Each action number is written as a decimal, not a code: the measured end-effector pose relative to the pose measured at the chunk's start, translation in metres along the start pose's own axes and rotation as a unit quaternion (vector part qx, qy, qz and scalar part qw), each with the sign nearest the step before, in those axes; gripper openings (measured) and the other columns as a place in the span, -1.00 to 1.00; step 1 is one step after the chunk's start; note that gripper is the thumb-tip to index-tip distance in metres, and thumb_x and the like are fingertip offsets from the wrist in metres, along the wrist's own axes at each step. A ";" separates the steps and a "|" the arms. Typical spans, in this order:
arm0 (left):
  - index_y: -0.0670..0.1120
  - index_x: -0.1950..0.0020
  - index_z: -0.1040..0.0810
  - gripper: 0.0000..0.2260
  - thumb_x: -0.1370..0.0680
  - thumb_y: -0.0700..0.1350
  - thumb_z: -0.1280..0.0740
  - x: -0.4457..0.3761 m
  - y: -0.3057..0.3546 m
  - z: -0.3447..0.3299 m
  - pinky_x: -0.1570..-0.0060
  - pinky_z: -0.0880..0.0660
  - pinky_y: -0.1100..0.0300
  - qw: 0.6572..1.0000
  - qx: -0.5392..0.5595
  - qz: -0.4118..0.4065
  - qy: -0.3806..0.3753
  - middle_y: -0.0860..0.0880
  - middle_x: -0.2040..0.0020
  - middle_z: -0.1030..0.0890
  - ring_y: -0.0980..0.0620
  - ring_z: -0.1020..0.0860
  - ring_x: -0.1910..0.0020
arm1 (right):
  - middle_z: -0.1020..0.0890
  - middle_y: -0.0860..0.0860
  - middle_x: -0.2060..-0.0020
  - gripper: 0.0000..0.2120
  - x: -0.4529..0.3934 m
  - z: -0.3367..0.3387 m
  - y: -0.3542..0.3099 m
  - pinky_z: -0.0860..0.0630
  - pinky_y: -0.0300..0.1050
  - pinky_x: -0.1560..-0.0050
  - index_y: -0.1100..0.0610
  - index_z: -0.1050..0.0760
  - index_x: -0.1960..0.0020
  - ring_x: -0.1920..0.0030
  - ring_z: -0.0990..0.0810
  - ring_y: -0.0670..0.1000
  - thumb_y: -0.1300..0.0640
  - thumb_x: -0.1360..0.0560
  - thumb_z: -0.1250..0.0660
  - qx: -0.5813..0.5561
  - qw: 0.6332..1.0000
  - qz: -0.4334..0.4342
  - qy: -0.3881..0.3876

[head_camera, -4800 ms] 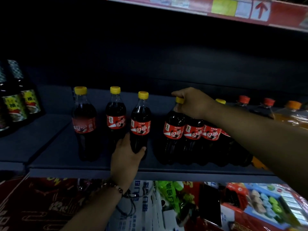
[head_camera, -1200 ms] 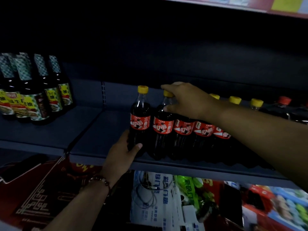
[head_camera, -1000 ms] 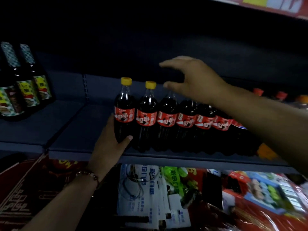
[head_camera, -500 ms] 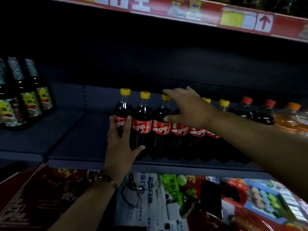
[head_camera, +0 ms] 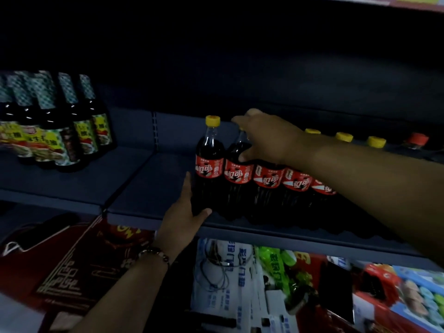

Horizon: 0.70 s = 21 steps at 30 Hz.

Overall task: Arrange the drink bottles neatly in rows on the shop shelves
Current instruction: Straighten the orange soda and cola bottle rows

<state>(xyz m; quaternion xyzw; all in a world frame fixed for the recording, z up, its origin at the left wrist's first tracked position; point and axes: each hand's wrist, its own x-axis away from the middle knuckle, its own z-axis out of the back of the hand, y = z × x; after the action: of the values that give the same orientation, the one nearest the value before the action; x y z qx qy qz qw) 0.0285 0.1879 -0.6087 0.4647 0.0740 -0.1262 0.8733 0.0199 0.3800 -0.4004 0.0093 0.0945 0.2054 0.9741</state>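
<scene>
A row of dark cola bottles with red labels and yellow caps stands tight together near the front of the dark shelf [head_camera: 149,188]. My left hand [head_camera: 183,216] presses against the left side and base of the leftmost cola bottle [head_camera: 209,164], fingers straight up its side, thumb across the front. My right hand [head_camera: 269,140] reaches over the top of the second cola bottle [head_camera: 237,175], fingers stretched out past its hidden cap and thumb touching its shoulder. My right forearm covers part of the bottles further right [head_camera: 296,182].
Several dark sauce bottles [head_camera: 60,131] with patterned necks stand on the neighbouring shelf section at the left. A red-capped bottle [head_camera: 418,140] follows the yellow caps at the far right. Below the shelf lie a red box [head_camera: 72,260] and packaged goods [head_camera: 228,272].
My left hand slid down from the first bottle's label to its base and side. My right hand shifted left over the second bottle. The view turned left, showing more sauce bottles.
</scene>
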 end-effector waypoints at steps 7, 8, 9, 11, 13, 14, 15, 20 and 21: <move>0.17 -0.59 -0.08 -0.33 -0.58 0.01 -0.37 -0.014 -0.013 -0.006 -0.22 -0.38 0.28 1.000 0.000 0.009 -0.013 0.06 -0.41 -0.46 0.11 -0.47 -0.25 | -0.37 0.08 -0.22 -0.25 -0.007 -0.008 0.000 -0.54 -0.05 0.01 0.14 -0.31 -0.42 -0.06 -0.50 0.05 0.07 -0.34 -0.58 -0.021 0.999 -0.019 0.021; 0.17 -0.58 -0.09 -0.34 -0.58 0.00 -0.37 -0.015 -0.013 -0.006 -0.17 -0.38 0.29 1.000 0.001 0.008 -0.011 0.06 -0.39 -0.48 0.12 -0.48 -0.22 | -0.36 0.08 -0.23 -0.24 -0.008 -0.009 0.000 -0.55 -0.04 0.00 0.14 -0.31 -0.43 -0.06 -0.50 0.05 0.08 -0.34 -0.58 -0.021 0.999 -0.022 0.023; 0.17 -0.58 -0.10 -0.34 -0.57 0.00 -0.38 -0.016 -0.012 -0.006 -0.14 -0.38 0.31 1.000 0.001 0.004 -0.010 0.07 -0.38 -0.49 0.14 -0.48 -0.19 | -0.36 0.09 -0.23 -0.24 -0.009 -0.010 0.000 -0.56 -0.02 -0.01 0.13 -0.30 -0.43 -0.06 -0.50 0.05 0.08 -0.34 -0.58 -0.020 0.999 -0.025 0.024; 0.17 -0.58 -0.11 -0.35 -0.57 0.00 -0.37 -0.018 -0.013 -0.006 -0.07 -0.36 0.37 1.000 0.001 -0.002 -0.011 0.10 -0.35 -0.50 0.20 -0.47 -0.13 | -0.36 0.09 -0.25 -0.23 -0.011 -0.009 0.000 -0.55 -0.04 0.00 0.13 -0.29 -0.45 -0.07 -0.50 0.06 0.09 -0.34 -0.58 -0.017 0.999 -0.030 0.024; 0.16 -0.58 -0.14 -0.35 -0.57 0.00 -0.38 -0.020 -0.015 -0.006 0.02 -0.34 0.49 1.000 0.000 -0.004 -0.011 0.10 -0.34 -0.52 0.22 -0.47 -0.10 | -0.36 0.10 -0.27 -0.22 -0.011 -0.009 0.000 -0.53 -0.08 0.03 0.13 -0.28 -0.45 -0.08 -0.50 0.06 0.09 -0.35 -0.58 -0.014 0.999 -0.031 0.024; 0.16 -0.58 -0.14 -0.35 -0.57 0.01 -0.38 -0.020 -0.015 -0.006 0.04 -0.34 0.53 1.000 0.000 -0.005 -0.011 0.09 -0.33 -0.53 0.22 -0.48 -0.10 | -0.36 0.10 -0.28 -0.22 -0.011 -0.009 0.000 -0.53 -0.07 0.03 0.13 -0.27 -0.46 -0.09 -0.51 0.07 0.09 -0.35 -0.58 -0.012 0.999 -0.029 0.025; 0.18 -0.58 -0.11 -0.33 -0.56 0.03 -0.39 -0.019 -0.015 -0.006 -0.01 -0.36 0.51 1.000 0.004 -0.005 -0.009 0.09 -0.35 -0.52 0.20 -0.49 -0.14 | -0.36 0.10 -0.29 -0.21 -0.010 -0.009 -0.001 -0.54 -0.05 0.02 0.12 -0.26 -0.46 -0.10 -0.51 0.08 0.08 -0.36 -0.57 -0.011 0.999 -0.026 0.025; 0.34 -0.52 0.28 -0.04 -0.47 0.15 -0.45 -0.015 0.003 -0.005 -0.35 -0.21 0.18 0.997 0.041 -0.025 0.055 0.09 -0.54 -0.16 0.21 -0.16 -0.43 | -0.25 0.06 -0.47 -0.05 0.004 -0.003 0.003 -0.38 -0.08 -0.30 0.06 -0.05 -0.58 -0.38 -0.33 0.06 -0.05 -0.38 -0.54 -0.008 1.000 0.001 0.029; 0.37 -0.50 0.32 -0.02 -0.46 0.15 -0.46 -0.016 0.010 -0.004 -0.37 -0.16 0.16 0.996 0.037 -0.039 0.077 0.08 -0.57 -0.10 0.21 -0.10 -0.46 | -0.21 0.04 -0.50 -0.04 0.011 0.001 0.007 -0.31 -0.08 -0.37 0.05 -0.03 -0.58 -0.43 -0.28 0.06 -0.08 -0.38 -0.53 -0.005 0.999 -0.003 0.036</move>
<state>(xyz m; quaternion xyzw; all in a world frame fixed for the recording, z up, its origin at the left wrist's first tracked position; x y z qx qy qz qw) 0.0165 0.1987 -0.5989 0.5015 0.1544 -0.1269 0.8418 0.0267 0.3910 -0.4013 -0.0031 0.1285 0.2027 0.9708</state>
